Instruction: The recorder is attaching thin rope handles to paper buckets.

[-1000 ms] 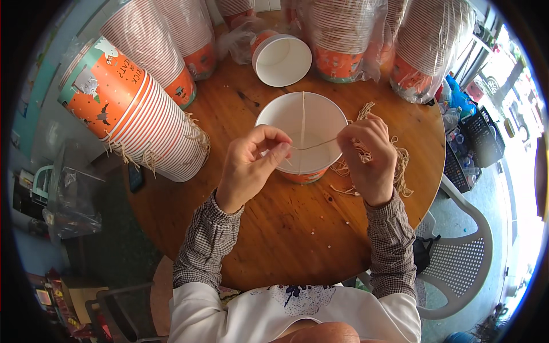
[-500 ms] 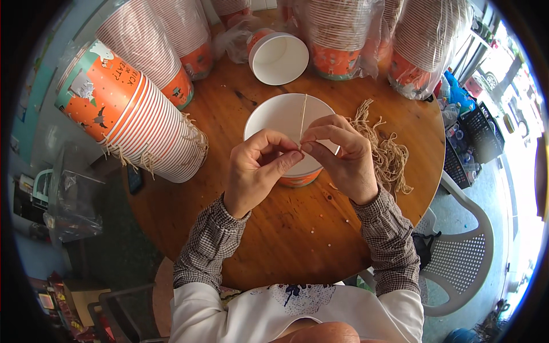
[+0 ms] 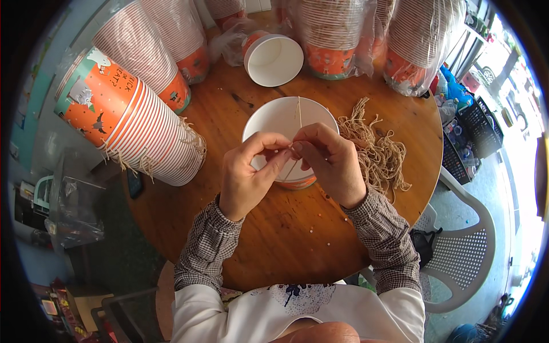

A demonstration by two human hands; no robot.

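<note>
A white-lined paper bucket with an orange outside stands in front of me on the table. A thin tan string runs from its far rim toward my fingertips. My left hand and my right hand meet above the bucket's near part, thumbs and forefingers pinched on the string. A short end of it hangs below the fingers; whether there is a knot is hidden. Right of the bucket lies a loose heap of cut tan strings.
On the left leans a tall stack of orange buckets with string tufts on their sides. Another bucket lies tipped at the back. Plastic-wrapped bucket stacks line the round wooden table's far edge. A grey chair stands at right.
My hands have shifted slightly left and drawn closer, fingertips now overlapping. A string end now shows below them. The whole view has shifted a little.
</note>
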